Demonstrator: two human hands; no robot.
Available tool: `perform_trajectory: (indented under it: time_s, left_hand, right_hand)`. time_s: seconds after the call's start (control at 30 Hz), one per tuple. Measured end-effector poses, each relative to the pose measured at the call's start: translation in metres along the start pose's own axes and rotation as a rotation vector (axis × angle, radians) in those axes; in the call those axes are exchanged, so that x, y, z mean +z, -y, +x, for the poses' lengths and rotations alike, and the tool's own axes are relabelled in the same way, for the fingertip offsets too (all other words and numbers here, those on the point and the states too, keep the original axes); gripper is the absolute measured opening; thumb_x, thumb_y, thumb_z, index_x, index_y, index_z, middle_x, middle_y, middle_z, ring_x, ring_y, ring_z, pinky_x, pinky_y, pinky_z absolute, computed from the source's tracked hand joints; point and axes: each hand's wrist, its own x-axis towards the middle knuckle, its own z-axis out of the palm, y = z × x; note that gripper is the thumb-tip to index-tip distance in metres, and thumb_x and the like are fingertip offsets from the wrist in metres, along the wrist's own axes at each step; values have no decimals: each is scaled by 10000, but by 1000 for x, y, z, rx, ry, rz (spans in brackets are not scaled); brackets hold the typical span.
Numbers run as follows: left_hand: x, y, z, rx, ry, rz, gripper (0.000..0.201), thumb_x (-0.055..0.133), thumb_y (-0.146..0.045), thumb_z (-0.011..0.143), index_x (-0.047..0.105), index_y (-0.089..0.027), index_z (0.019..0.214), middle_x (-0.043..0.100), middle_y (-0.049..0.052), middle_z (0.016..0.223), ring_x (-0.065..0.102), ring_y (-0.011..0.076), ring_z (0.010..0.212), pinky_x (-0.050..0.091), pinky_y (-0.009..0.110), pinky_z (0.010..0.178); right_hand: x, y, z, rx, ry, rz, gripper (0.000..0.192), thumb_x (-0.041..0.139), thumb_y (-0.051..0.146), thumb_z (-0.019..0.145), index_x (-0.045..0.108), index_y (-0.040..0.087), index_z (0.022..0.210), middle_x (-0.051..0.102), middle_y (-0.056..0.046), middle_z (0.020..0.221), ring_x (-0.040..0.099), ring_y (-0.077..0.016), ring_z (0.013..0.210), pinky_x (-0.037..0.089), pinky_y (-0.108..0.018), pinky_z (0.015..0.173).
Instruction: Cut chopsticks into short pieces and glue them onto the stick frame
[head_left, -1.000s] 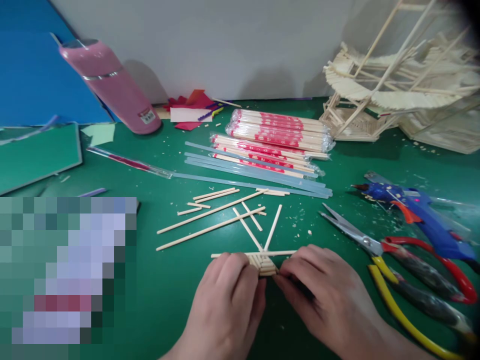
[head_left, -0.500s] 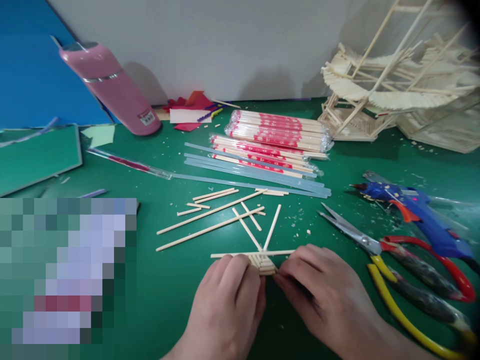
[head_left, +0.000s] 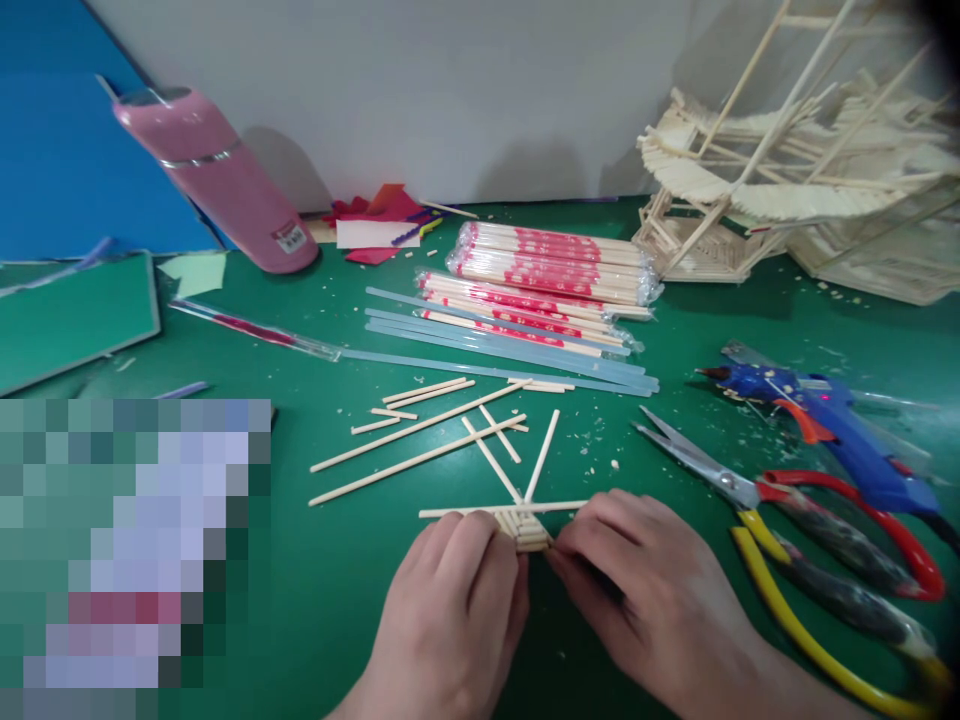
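Observation:
My left hand and my right hand both press on a small fan-shaped piece of glued wooden sticks on the green mat. Fingertips of both hands pinch its lower end from either side. Two longer sticks rise from it in a V, and one stick lies across its top. The part under my fingers is hidden. Loose cut sticks lie just beyond it.
Packs of wrapped chopsticks and clear glue rods lie further back. A blue glue gun, scissors and yellow-handled pliers lie at the right. A pink bottle stands back left, a stick model back right.
My hands stay on the stick piece almost unmoved; my left fingers have shifted slightly. The view has drifted a little.

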Motion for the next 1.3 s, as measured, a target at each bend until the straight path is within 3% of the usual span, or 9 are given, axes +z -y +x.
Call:
perform_trajectory:
  time_s: [0.63, 0.83, 1.3]
  left_hand:
    - [-3, 1, 4, 78, -50, -28, 133, 471, -81, 796, 555, -163, 734, 556, 29, 695, 514, 158, 628, 420, 289, 566]
    - [-2, 1, 3, 111, 10, 5, 148, 437, -92, 816, 563, -155, 770, 559, 34, 714, 489, 158, 621, 396, 294, 558]
    - [2, 1, -3, 156, 14, 66, 151, 422, -77, 821, 538, -139, 747, 540, 43, 691, 454, 158, 587, 374, 295, 507]
  right_hand:
    - [1, 0, -1, 16, -3, 5, 92, 468, 188, 807, 532, 199, 742, 521, -8, 687, 449, -153, 642, 277, -291, 573]
    - [2, -1, -2, 26, 4, 18, 77, 478, 198, 808, 525, 205, 747, 526, -1, 702, 447, -152, 656, 275, -291, 587]
    - [2, -2, -2, 33, 22, 31, 74, 474, 198, 815, 527, 209, 764, 528, 2, 710, 445, -156, 667, 265, -298, 590]
